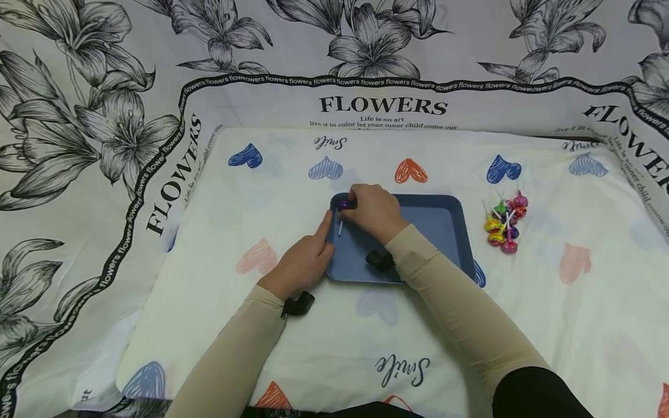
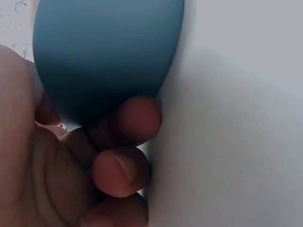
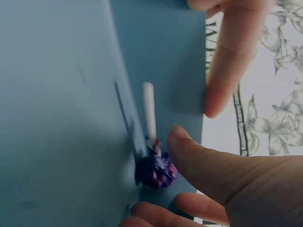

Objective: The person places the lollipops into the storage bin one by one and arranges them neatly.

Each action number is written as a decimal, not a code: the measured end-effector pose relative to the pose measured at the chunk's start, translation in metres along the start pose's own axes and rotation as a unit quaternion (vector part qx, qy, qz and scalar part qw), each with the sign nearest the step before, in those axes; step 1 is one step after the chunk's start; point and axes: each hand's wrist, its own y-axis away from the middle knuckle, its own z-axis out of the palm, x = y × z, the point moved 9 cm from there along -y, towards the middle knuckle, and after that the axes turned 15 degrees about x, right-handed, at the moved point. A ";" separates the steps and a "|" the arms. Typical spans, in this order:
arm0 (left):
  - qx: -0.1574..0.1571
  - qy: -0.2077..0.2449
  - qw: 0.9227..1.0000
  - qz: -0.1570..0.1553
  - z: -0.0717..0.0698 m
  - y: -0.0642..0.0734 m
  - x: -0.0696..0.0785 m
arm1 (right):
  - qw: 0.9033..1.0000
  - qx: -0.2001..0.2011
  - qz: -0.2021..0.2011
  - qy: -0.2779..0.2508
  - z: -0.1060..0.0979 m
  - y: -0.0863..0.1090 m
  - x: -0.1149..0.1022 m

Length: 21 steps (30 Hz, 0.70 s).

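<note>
A purple-wrapped lollipop [image 1: 345, 205] with a white stick [image 3: 149, 111] is in the left far corner of the blue tray [image 1: 428, 232], beside the side wall. The right hand [image 1: 373, 212] reaches over the tray and pinches the candy's head; in the right wrist view its thumb [image 3: 199, 161] is against the wrapper, other fingers below. At the tray's left edge, the left hand [image 1: 303, 258] holds the rim, index finger straight along the outside and thumb at the edge. The left wrist view shows its other fingers [image 2: 123, 172] curled beneath the tray wall [image 2: 109, 52].
Several wrapped lollipops [image 1: 506, 223] in mixed colours lie in a pile right of the tray. Beneath everything is a pale cloth [image 1: 313, 348] printed with hearts. A black wrist camera [image 1: 299, 304] sits on the left wrist, another [image 1: 380, 260] on the right.
</note>
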 end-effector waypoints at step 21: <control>0.010 0.001 1.000 0.005 -0.001 -0.001 -0.001 | 0.998 0.039 0.050 -0.021 -0.049 0.005 0.047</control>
